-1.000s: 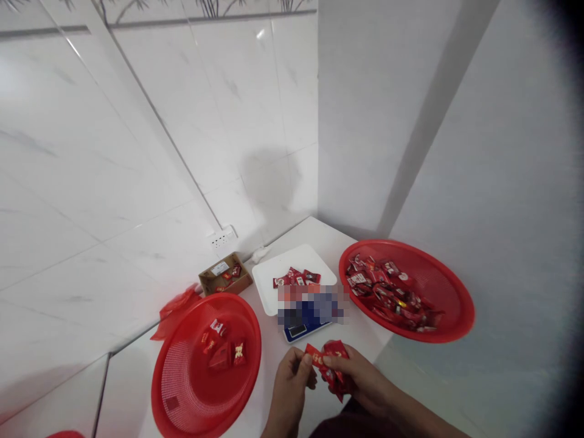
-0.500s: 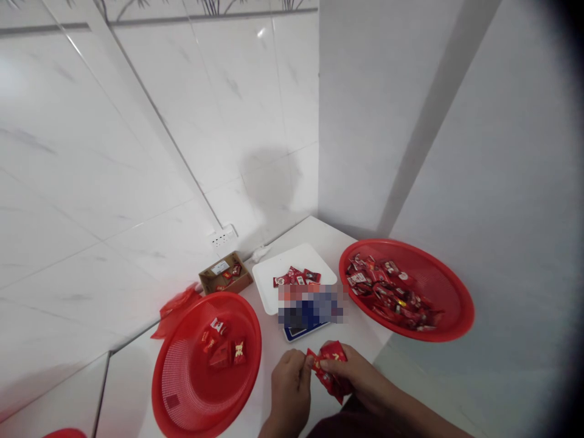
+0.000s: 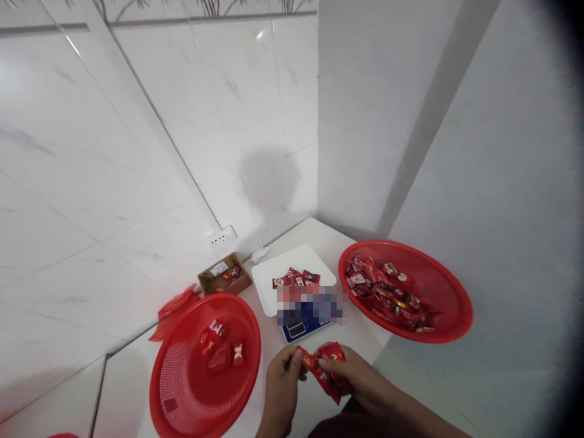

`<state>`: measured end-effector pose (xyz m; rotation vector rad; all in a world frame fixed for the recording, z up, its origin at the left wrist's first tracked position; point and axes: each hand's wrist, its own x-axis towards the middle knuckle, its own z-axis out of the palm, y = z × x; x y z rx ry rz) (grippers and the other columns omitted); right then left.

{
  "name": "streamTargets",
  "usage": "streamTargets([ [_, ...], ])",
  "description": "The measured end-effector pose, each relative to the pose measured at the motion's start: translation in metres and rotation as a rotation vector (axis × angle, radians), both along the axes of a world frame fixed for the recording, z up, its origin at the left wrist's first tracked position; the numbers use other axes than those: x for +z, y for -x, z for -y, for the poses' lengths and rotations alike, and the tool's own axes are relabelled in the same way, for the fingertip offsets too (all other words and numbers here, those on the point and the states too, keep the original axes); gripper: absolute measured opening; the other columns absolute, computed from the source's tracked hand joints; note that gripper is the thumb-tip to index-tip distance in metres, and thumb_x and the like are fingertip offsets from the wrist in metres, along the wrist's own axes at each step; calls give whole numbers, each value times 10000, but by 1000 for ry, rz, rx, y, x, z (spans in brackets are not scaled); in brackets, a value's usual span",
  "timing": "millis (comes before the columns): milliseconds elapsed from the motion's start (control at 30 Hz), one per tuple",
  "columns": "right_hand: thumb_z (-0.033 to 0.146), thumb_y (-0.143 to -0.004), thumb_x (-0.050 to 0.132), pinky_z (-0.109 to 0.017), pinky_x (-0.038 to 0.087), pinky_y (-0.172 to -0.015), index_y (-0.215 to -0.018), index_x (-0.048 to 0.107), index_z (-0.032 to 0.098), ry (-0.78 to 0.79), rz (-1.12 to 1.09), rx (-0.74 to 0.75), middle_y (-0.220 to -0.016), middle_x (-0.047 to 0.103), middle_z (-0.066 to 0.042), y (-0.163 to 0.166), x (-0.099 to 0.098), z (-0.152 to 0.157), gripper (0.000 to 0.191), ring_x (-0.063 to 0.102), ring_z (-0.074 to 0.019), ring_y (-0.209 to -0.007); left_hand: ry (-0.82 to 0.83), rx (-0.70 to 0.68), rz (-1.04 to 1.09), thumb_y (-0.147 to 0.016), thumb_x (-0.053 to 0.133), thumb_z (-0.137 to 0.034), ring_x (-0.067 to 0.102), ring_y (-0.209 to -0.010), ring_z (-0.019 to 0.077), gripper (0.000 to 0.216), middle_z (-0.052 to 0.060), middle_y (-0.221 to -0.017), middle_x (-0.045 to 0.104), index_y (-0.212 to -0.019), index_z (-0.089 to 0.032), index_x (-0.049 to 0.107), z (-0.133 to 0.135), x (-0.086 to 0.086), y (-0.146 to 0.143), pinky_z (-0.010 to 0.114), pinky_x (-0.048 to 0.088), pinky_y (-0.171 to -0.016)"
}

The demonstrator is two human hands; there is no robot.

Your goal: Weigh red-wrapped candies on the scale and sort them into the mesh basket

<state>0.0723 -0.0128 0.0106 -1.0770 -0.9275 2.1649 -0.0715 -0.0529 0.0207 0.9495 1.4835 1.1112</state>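
Note:
My left hand (image 3: pixel 280 380) pinches the end of a red wrapped candy (image 3: pixel 309 360) between thumb and fingers, over the table's front part. Close beside it, my right hand (image 3: pixel 360 372) is closed around several red wrapped candies (image 3: pixel 332 353) with gold print. Just beyond my hands stands a blue digital scale (image 3: pixel 303 328), partly blurred out. A white tray (image 3: pixel 267 292) with several red candies sits on or against it. To the right, a red plastic basket (image 3: pixel 449 304) holds a heap of such candies. The red basket (image 3: pixel 180 371) on the left holds several.
A small cardboard box (image 3: pixel 207 283) with a few candies stands by the wall. A red plastic bag (image 3: pixel 176 310) lies behind the left basket. A power socket (image 3: pixel 222 239) is on the tiled wall. The white table (image 3: pixel 314 234) fits into the corner.
My left hand has moved slightly left, drawing one candy out from the bunch in my right hand, so more of it shows. My right hand stays nearly in place.

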Motion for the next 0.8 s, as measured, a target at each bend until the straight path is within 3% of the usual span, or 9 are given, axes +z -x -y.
streamTargets([
  [133,416,-562,716,-199,337,-459,-876,559,126,-32,9,43,-627,588,-1,-2,-4,0,456,499,-84,-499,31,13,-10,-685,599,-440,419,-534,102,293,-33,-540,477,-584,-173,534,-1,-1,1,226,353,-534],
  [267,453,-573,701,-209,335,-441,-776,545,125,-50,14,131,-550,554,12,-1,-13,1,416,480,-83,-450,60,8,-18,-656,626,-443,417,-509,95,307,-41,-511,473,-558,-176,512,-2,-3,-1,224,350,-514],
  [433,475,-556,706,-208,347,-435,-711,491,147,-60,77,112,-532,532,32,2,-18,-2,421,478,-81,-449,59,-41,110,-674,622,-422,454,-544,98,275,-27,-577,505,-662,-167,520,0,-8,-6,223,374,-509],
  [667,552,-647,612,-229,387,-464,-762,432,180,-10,45,13,-580,568,26,6,-7,-3,429,492,-84,-453,154,76,390,-735,544,-437,513,-647,104,260,-30,-693,526,-742,-193,455,5,-2,-8,258,457,-593],
  [800,564,-661,592,-225,383,-450,-756,411,187,-44,70,14,-570,586,15,5,0,-2,429,522,-104,-464,193,-10,316,-689,572,-493,524,-628,125,332,-15,-644,537,-735,-185,458,7,-3,-9,250,460,-510],
])
